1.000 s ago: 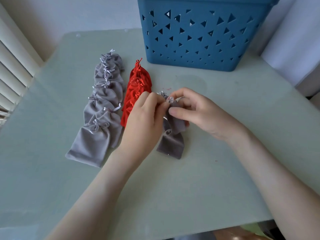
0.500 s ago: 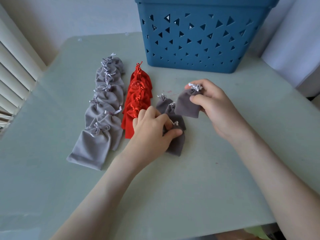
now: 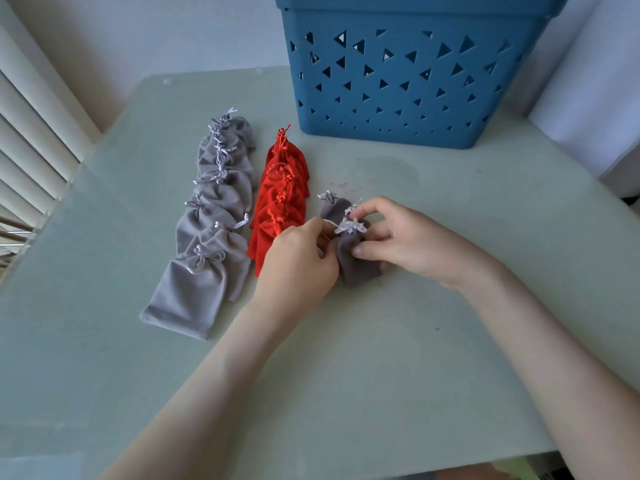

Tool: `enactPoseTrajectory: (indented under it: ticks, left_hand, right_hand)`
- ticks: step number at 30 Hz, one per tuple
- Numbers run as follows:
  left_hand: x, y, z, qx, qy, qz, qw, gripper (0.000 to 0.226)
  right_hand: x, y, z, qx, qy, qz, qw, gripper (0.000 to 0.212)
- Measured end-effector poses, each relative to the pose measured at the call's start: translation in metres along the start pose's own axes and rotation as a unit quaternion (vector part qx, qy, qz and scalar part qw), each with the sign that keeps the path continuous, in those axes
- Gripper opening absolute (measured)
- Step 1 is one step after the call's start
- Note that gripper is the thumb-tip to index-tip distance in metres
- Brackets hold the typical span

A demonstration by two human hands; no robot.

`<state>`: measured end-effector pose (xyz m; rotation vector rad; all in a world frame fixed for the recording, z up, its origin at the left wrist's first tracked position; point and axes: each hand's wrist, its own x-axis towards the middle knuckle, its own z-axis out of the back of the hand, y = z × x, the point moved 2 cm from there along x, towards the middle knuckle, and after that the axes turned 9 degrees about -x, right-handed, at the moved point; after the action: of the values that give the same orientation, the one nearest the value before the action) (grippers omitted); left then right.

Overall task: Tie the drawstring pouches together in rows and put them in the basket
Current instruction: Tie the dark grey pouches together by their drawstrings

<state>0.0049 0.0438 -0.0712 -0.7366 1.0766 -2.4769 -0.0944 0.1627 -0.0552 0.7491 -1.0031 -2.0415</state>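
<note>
Pale green table (image 3: 346,375) fills the view; white blinds (image 3: 31,150) at nine o'clock, wall (image 3: 156,36) at eleven, pink specks (image 3: 343,185) near centre

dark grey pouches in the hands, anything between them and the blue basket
Nothing visible does. Only bare table lies between the dark grey pouches and the blue basket; the red row sits to the left. They would likely need lifting over its tall near wall.

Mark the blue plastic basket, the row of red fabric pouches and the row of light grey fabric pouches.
blue plastic basket (image 3: 391,98): head view, front wall.
row of red fabric pouches (image 3: 280,199): head view, middle pouch.
row of light grey fabric pouches (image 3: 187,292): head view, nearest pouch.
</note>
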Motion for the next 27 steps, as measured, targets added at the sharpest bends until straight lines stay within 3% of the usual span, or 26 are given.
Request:
enactPoseTrajectory:
  ticks: [8,14,19,23,27]
  left_hand:
    - [0.002,0.002,0.001,0.0,-0.002,0.006,1.0,0.008]
    - [0.0,-0.006,0.004,-0.078,-0.006,-0.048,0.996,0.01]
    - [0.001,-0.002,0.002,-0.007,-0.061,-0.093,0.994,0.03]
    - [0.001,0.008,-0.008,0.091,-0.023,-0.094,0.991,0.045]
    - [-0.002,0.012,-0.015,0.134,-0.005,-0.084,0.987,0.038]
  right_hand:
    - [0.004,-0.001,-0.002,-0.086,-0.086,0.014,0.993,0.02]
    - [-0.002,0.007,0.008,0.056,-0.058,0.021,0.997,0.009]
    - [0.001,0.001,0.022,0.085,-0.118,0.019,0.989,0.024]
    - [0.005,-0.011,0.012,-0.067,-0.103,-0.049,0.991,0.035]
    - [0.008,-0.012,0.012,-0.209,-0.14,-0.071,0.965,0.038]
